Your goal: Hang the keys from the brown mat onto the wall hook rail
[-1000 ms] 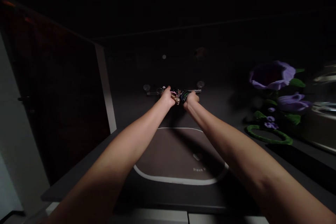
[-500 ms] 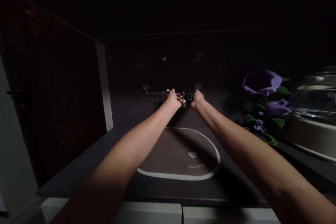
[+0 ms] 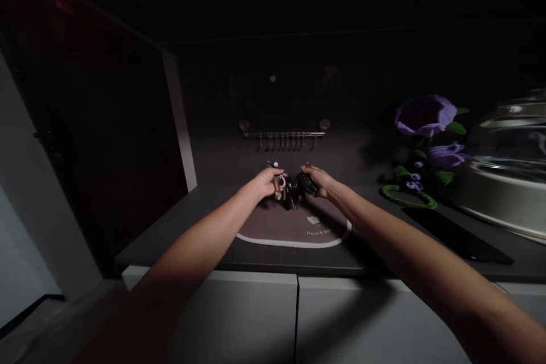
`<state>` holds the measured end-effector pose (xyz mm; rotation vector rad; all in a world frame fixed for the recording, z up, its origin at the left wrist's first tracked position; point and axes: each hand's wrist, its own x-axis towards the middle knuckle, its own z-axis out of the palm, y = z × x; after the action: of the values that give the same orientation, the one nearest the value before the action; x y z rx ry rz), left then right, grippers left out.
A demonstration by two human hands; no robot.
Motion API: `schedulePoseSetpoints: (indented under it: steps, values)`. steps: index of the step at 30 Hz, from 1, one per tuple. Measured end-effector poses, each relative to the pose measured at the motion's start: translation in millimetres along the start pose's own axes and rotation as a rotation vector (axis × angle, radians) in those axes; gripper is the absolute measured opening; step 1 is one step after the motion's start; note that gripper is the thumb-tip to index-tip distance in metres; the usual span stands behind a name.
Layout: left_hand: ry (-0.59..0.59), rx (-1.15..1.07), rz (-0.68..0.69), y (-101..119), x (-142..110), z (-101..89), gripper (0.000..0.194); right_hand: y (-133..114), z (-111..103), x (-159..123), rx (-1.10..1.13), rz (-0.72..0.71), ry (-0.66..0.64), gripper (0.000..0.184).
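My left hand (image 3: 268, 181) is closed on a bunch of small keychains (image 3: 278, 186), with a pink ring and a brownish-gold piece showing. In my right hand (image 3: 318, 180) is a dark, rounded keychain-like bundle (image 3: 306, 183); its exact kind is hard to make out in the dim light. Dark pieces and metal bits hang between the two hands. Both hands hover over an oval brown mat (image 3: 273, 230) with a white border. Behind and above them, a clear rail (image 3: 284, 134) with several hooks is fixed to the back wall by two round suction mounts.
Purple flowers (image 3: 426, 116) with green leaves stand to the right on the dark counter (image 3: 179, 227). Beside them is a large cream appliance (image 3: 507, 193) with a clear upper part. A flat black object (image 3: 458, 233) lies in front. White cabinet doors (image 3: 239, 307) are below.
Both hands, holding the small items, have come down and away from the rail, and slightly apart. The rail and its hooks now show fully. The camera view has shifted, showing more cabinet front.
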<state>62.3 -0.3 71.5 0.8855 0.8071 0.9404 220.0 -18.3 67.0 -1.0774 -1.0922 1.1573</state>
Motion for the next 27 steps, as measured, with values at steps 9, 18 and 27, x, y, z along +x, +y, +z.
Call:
schedulePoseSetpoints:
  steps: [9, 18, 27]
  values:
    - [-0.004, 1.057, 0.416, -11.5, -14.2, -65.8, 0.042, 11.5, -38.8, -10.9, -0.505, -0.040, -0.142, 0.021]
    - [-0.028, 1.050, 0.332, 5.2, -42.1, -78.6, 0.052, 10.1, -28.6, -14.2, -0.721, -0.252, -0.062, 0.038]
    - [-0.287, 0.484, 0.234, 28.5, -80.5, -53.1, 0.006, -16.5, 32.4, -52.5, -0.535, -0.057, -0.614, 0.016]
